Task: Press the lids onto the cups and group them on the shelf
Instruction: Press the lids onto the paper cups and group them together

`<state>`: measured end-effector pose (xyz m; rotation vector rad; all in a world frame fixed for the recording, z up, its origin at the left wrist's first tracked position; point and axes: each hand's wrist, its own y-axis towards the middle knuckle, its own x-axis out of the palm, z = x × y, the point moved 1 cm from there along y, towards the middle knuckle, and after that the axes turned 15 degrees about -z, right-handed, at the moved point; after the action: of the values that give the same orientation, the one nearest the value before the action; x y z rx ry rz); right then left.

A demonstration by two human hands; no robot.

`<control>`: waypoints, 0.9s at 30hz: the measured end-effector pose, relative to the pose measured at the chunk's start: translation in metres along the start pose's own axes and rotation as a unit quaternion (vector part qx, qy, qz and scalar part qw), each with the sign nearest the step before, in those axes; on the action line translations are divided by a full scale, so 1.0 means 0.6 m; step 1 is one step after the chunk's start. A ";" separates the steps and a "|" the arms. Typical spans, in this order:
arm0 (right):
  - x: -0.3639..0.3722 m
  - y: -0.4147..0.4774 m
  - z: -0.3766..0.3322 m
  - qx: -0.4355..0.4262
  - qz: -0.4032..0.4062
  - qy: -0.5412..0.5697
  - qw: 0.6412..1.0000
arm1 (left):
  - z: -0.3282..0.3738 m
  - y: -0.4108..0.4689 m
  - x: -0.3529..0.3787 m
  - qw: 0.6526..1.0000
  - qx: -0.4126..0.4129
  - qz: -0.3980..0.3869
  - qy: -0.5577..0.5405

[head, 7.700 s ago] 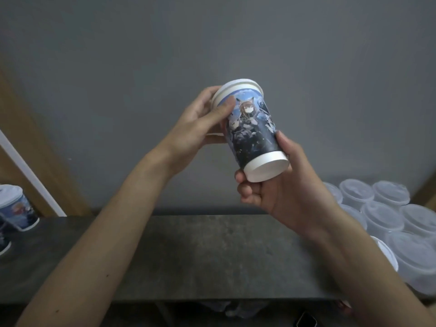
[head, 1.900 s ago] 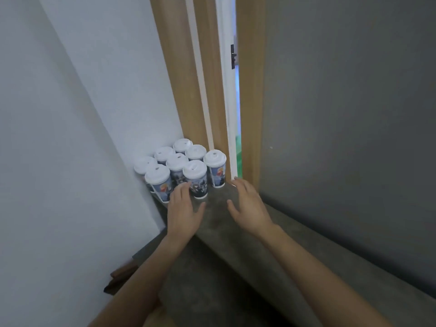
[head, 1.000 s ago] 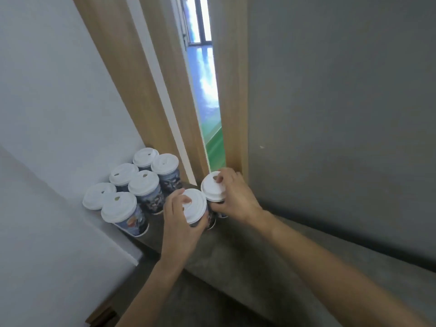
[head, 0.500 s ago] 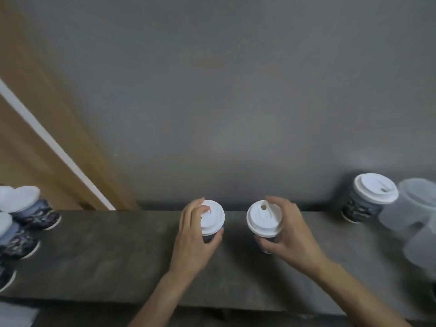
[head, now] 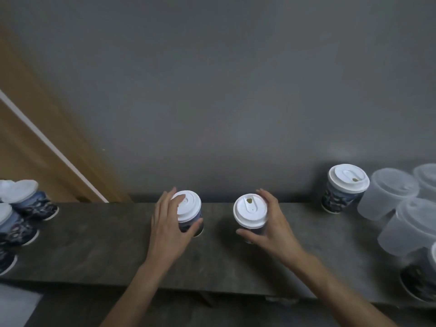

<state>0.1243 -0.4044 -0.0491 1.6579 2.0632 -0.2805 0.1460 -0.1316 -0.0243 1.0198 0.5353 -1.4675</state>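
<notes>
L hand (head: 169,230) fingers curled round one lidded cup (head: 190,208); R hand (head: 273,227) likewise gripped another lidded cup (head: 250,211). Both stood upright mid shelf (head: 94,244), prob. held at the sides for carrying to grouped cups (head: 30,201) at left.

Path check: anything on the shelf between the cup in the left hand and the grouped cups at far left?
Nothing visible: the shelf is bare between the cup in the left hand and the grouped cups.
</notes>
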 end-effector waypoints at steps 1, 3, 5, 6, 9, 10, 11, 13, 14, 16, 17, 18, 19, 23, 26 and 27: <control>0.003 0.000 0.004 0.004 0.003 0.014 1.000 | 0.008 0.000 -0.004 1.000 0.013 0.013 0.008; 0.010 -0.002 0.018 0.019 0.007 0.046 0.999 | 0.040 0.000 -0.010 0.994 0.083 0.054 0.037; 0.022 -0.004 0.034 0.029 0.006 0.066 0.997 | 0.091 0.004 -0.001 0.985 0.163 0.048 0.030; 0.028 -0.006 0.042 0.034 0.006 0.075 0.997 | 0.120 0.008 0.011 0.982 0.187 0.009 0.006; 0.046 -0.015 0.066 0.058 0.002 0.087 0.995 | 0.185 0.035 0.063 0.971 0.170 -0.152 -0.068; 0.050 -0.017 0.075 0.066 -0.002 0.085 0.994 | 0.194 0.046 0.081 0.968 0.145 -0.187 -0.077; 0.054 -0.019 0.082 0.074 -0.005 0.081 0.994 | 0.197 0.055 0.095 0.968 0.127 -0.204 -0.075; 0.054 -0.021 0.088 0.084 0.005 0.078 0.993 | 0.195 0.065 0.114 0.972 0.124 -0.189 -0.067; 0.053 -0.020 0.089 0.080 0.011 0.083 0.993 | 0.192 0.065 0.118 0.974 0.131 -0.171 -0.071; 0.052 -0.019 0.092 0.066 0.017 0.093 0.993 | 0.190 0.062 0.126 0.977 0.144 -0.139 -0.078; 0.051 -0.019 0.092 0.061 0.020 0.097 0.993 | 0.190 0.061 0.131 0.977 0.150 -0.125 -0.081; 0.051 -0.019 0.092 0.063 0.020 0.102 0.993 | 0.190 0.060 0.134 0.978 0.151 -0.114 -0.083; 0.052 -0.020 0.093 0.067 0.020 0.106 0.992 | 0.192 0.060 0.134 0.979 0.149 -0.110 -0.081; 0.056 -0.022 0.096 0.094 0.021 0.107 0.990 | 0.208 0.067 0.123 0.979 0.090 -0.179 -0.038; 0.054 -0.021 0.094 0.071 0.023 0.102 0.992 | 0.229 0.063 0.127 0.983 0.021 -0.180 0.002; 0.054 -0.021 0.096 0.060 0.025 0.102 0.993 | 0.233 0.059 0.131 0.988 0.022 -0.155 0.008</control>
<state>0.1204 -0.4052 -0.1161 1.8770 2.1854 -0.2310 0.1480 -0.2952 -0.0105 1.0149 0.6988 -1.7525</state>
